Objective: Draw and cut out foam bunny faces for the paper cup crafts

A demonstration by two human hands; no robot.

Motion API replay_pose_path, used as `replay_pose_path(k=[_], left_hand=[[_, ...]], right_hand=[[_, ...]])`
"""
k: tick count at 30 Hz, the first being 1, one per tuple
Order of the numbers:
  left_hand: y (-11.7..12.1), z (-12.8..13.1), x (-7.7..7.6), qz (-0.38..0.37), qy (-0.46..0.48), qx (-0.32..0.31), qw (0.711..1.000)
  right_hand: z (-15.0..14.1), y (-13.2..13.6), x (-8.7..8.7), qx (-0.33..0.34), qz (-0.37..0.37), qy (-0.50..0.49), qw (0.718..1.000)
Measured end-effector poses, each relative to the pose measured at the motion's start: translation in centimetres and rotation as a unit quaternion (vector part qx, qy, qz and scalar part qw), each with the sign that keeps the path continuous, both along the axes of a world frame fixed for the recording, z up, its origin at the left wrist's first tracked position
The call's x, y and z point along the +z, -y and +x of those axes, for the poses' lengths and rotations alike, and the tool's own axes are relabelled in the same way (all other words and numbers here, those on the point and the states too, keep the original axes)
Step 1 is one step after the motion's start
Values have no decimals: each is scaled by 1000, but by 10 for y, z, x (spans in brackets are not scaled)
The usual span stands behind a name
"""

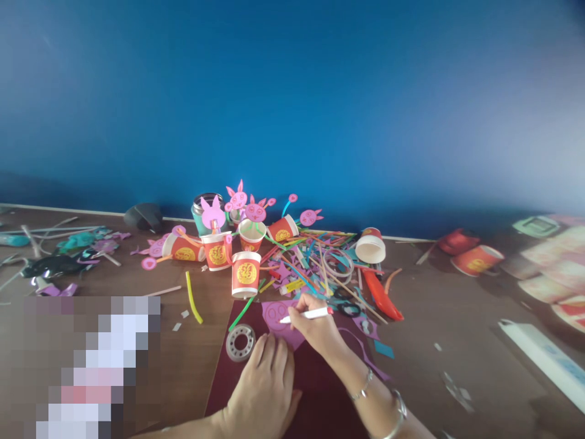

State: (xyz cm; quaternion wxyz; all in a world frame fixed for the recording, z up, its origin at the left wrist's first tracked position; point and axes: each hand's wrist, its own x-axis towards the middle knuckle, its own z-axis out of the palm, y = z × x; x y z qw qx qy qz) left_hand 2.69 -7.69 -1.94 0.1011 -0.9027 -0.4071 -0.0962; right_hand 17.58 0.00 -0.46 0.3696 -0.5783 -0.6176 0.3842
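My right hand (320,329) is closed round a white marker (311,314) with a red end. The marker's tip rests on a purple sheet (292,335), where rounded red outlines are drawn. My left hand (267,384) lies flat with its fingers stretched out, their tips at the sheet's lower edge. Under both hands is a dark maroon board (315,396). A grey tape roll (241,342) sits left of my left hand. Just beyond the sheet, a red-and-white paper cup (246,274) stands upright.
Several more cups with pink rabbit faces (213,213) crowd the back near the blue wall (292,110). Scissors (350,309), a red balloon (381,296) and a pile of coloured sticks and scraps (315,262) lie to the right. A yellow strip (194,299) lies left.
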Motion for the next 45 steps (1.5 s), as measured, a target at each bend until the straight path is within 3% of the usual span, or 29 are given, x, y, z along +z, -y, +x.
replay_pose_path(k=[23, 45], left_hand=[[-2, 1, 5, 45, 27, 4, 999], [-3, 1, 8, 44, 26, 3, 999]], right_hand=[[1, -1, -1, -26, -28, 3, 999], [0, -1, -1, -15, -20, -4, 1000]])
